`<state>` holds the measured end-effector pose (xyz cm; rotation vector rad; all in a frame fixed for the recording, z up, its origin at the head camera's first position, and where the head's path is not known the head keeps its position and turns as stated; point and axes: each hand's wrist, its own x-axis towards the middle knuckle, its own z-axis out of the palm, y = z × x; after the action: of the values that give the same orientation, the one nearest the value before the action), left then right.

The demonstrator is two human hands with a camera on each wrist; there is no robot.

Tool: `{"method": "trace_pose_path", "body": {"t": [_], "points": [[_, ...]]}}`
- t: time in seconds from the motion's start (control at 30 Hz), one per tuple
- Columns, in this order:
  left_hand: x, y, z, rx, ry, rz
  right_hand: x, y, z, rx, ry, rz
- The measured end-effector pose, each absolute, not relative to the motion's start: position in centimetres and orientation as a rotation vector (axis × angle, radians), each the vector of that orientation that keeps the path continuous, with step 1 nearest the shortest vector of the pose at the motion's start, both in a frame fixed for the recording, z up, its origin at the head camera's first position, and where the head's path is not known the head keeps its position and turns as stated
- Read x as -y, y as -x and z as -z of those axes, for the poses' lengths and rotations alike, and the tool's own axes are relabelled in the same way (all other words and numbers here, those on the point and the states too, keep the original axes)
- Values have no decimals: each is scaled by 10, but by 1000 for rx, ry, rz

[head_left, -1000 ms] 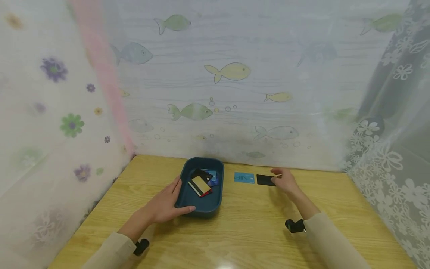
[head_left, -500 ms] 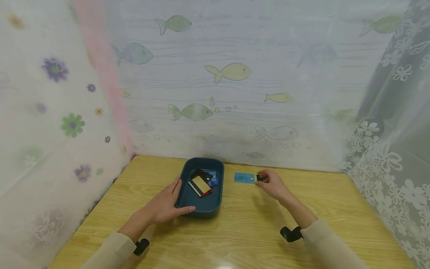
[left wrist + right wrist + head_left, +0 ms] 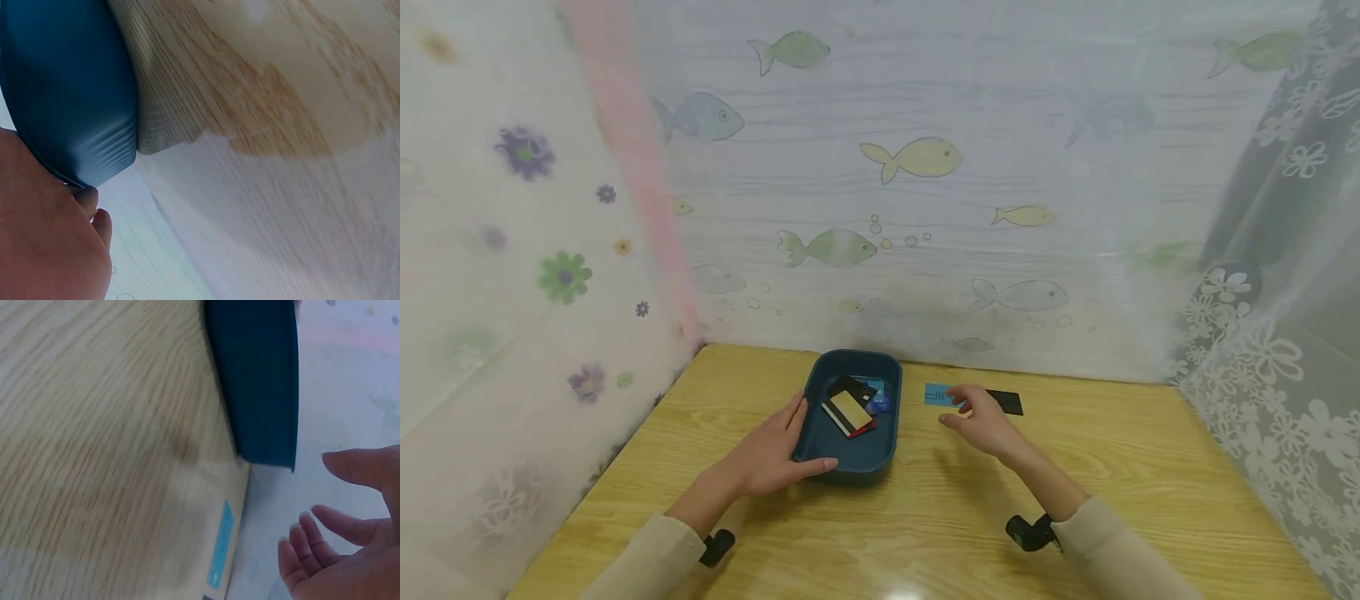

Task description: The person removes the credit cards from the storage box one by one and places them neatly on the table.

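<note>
In the head view, my left hand (image 3: 763, 454) holds the corner of a dark blue tray (image 3: 883, 467), fingers along its left side and thumb over the near rim. A gold card (image 3: 852, 412) with a dark stripe lies inside among black, blue and red cards. To the tray's right, my right hand (image 3: 988, 421) hovers with thumb and fingers apart, nothing between them. It partly covers a blue card (image 3: 936, 393) and a black card (image 3: 1009, 402). The right wrist view shows the blue card (image 3: 220, 547) lying on the table beyond the tray (image 3: 256, 381).
The wooden table (image 3: 880, 542) ends at a hanging fish-print sheet (image 3: 917, 208) close behind the cards. Flower-print cloth (image 3: 561, 277) stands on the left, and a lace-patterned curtain (image 3: 1262, 350) on the right.
My right hand has moved left across the black card to the blue one, its thumb and fingers now parted. Both cards stay on the table. The left hand and tray keep their places.
</note>
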<state>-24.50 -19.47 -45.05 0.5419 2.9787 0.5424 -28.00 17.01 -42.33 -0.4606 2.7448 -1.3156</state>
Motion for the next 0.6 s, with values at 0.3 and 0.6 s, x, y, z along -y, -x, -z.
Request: {"method": "trace_pose_path", "body": {"t": [0.3, 0.6], "points": [[196, 247, 452, -2983, -550, -520, -141, 279, 423, -2701, 595, 1374], [195, 246, 450, -2981, -559, -517, -113, 281, 423, -2707, 641, 1412]]}}
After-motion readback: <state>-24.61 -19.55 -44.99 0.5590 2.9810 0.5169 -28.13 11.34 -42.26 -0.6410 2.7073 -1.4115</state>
